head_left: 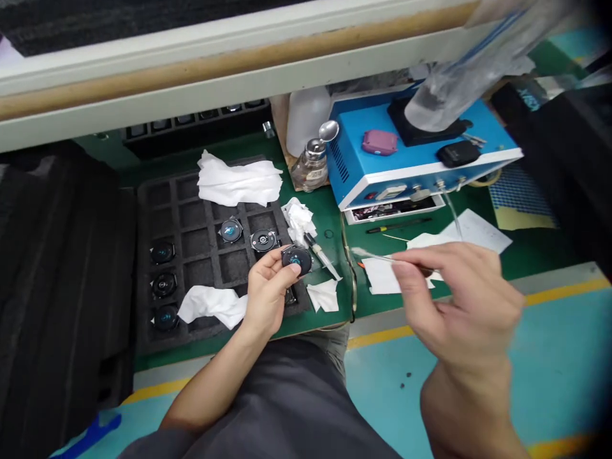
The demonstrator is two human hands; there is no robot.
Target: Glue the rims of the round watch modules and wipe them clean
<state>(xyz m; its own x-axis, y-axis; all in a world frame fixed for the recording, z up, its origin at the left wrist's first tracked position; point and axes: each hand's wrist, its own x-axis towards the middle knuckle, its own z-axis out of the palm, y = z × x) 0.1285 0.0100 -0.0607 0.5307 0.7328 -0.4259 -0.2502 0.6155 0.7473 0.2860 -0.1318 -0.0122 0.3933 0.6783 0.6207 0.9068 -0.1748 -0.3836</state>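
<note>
My left hand [268, 293] is closed on a round black watch body [297, 260], thumb on its dark face, which carries a bluish mark. It is above the right edge of a black foam tray [198, 245], where more watch bodies sit, among them one with a blue-marked face [231, 230] and one with a ringed centre [264, 240]. Over the bench front, my right hand [459, 306] pinches a slim tool [375, 256] whose pale tip points left; its exact kind is too blurred to tell. The tip is apart from the watch body.
White wipes [239, 180] lie on the tray. A syringe [322, 256] rests beside a crumpled tissue [300, 220]. Behind stand a glass bottle [310, 169] and a blue control box [363, 167] with a pink case [379, 142] on top. A shelf edge [215, 54] crosses above; foam stacks [57, 268] rise left.
</note>
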